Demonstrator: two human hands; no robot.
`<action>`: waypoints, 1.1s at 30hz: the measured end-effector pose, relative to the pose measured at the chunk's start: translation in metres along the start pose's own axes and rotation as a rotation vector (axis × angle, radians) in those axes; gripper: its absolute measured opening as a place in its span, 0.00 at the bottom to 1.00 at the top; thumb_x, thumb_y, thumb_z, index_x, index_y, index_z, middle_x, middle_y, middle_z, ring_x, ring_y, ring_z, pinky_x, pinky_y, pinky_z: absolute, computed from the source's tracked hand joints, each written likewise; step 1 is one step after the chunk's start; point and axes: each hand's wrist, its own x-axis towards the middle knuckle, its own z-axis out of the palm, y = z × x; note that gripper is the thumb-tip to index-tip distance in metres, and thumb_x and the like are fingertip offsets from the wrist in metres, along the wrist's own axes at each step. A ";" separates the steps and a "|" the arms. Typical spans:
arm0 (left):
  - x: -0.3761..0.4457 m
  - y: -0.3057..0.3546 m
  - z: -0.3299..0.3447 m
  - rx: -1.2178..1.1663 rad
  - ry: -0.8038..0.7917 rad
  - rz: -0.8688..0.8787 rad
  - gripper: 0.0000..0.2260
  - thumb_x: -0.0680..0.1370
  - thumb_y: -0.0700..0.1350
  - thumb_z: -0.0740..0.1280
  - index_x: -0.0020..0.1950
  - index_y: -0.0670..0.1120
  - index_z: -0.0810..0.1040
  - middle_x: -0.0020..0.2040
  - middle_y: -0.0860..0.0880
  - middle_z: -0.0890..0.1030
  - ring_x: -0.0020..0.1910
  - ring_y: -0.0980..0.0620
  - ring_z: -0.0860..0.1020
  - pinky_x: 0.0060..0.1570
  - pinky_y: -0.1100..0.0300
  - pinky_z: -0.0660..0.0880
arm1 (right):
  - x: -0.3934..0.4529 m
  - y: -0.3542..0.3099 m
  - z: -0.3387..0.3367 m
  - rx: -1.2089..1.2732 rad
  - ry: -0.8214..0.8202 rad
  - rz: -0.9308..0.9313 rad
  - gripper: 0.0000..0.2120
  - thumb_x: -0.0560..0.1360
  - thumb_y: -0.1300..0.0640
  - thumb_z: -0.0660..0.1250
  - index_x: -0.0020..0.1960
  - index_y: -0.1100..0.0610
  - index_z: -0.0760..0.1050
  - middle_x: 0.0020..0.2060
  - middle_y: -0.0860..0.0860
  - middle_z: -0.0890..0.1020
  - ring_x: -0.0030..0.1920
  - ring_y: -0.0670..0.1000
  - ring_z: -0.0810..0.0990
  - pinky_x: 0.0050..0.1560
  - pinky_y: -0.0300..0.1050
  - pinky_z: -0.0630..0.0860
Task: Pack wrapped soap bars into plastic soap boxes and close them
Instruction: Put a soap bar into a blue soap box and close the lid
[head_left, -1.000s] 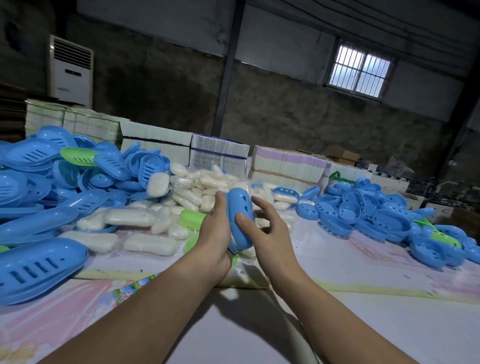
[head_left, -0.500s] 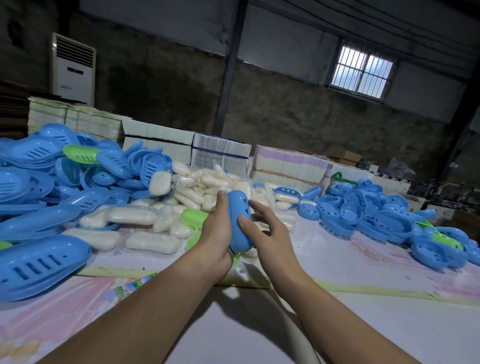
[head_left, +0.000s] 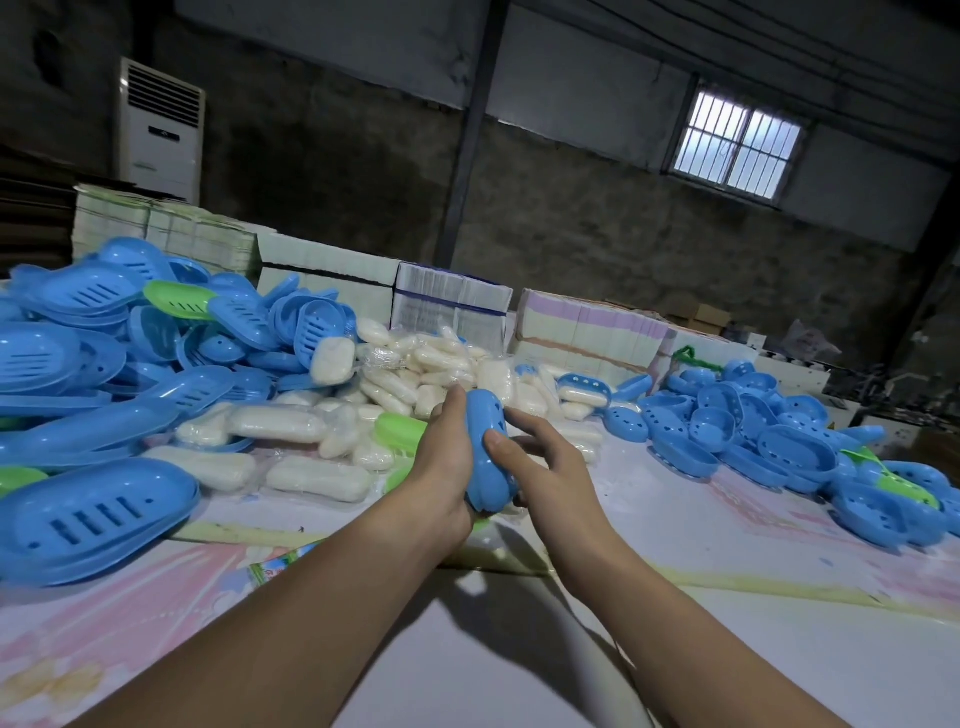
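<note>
Squeezing a blue soap box (head_left: 487, 452) upright at frame centre above the desk (head_left: 727, 649), the left hand (head_left: 441, 460) wraps its grip around it while the right hand (head_left: 550, 467) pinches by thumb, fingers now looser, box slightly lower, seemingly closed.

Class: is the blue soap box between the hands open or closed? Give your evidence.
Appears closed: the blue soap box shows both shells meeting along a seam, gripped by the left hand and right hand.

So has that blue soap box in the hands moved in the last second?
Yes, barely: the blue soap box has sunk slightly toward the person, judged against the green soap box lying beside the left hand.
</note>
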 end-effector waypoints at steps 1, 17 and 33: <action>0.000 -0.001 0.001 -0.009 -0.014 -0.019 0.24 0.82 0.64 0.56 0.69 0.49 0.73 0.57 0.38 0.82 0.44 0.40 0.83 0.38 0.49 0.81 | 0.001 0.000 -0.001 0.026 -0.008 0.026 0.16 0.75 0.50 0.71 0.63 0.44 0.77 0.53 0.51 0.81 0.48 0.46 0.84 0.43 0.37 0.78; 0.007 -0.010 0.003 0.022 0.028 0.039 0.20 0.83 0.63 0.54 0.66 0.52 0.71 0.60 0.37 0.81 0.50 0.36 0.83 0.51 0.40 0.79 | -0.001 -0.008 -0.001 0.082 -0.032 0.077 0.16 0.76 0.52 0.70 0.64 0.47 0.77 0.51 0.54 0.83 0.42 0.46 0.85 0.34 0.32 0.75; 0.002 -0.009 0.005 0.142 -0.025 0.185 0.09 0.85 0.56 0.56 0.57 0.57 0.74 0.54 0.46 0.81 0.50 0.43 0.82 0.58 0.40 0.79 | -0.001 -0.015 -0.006 0.207 -0.080 0.160 0.12 0.78 0.53 0.67 0.60 0.53 0.80 0.46 0.50 0.87 0.37 0.45 0.84 0.29 0.33 0.73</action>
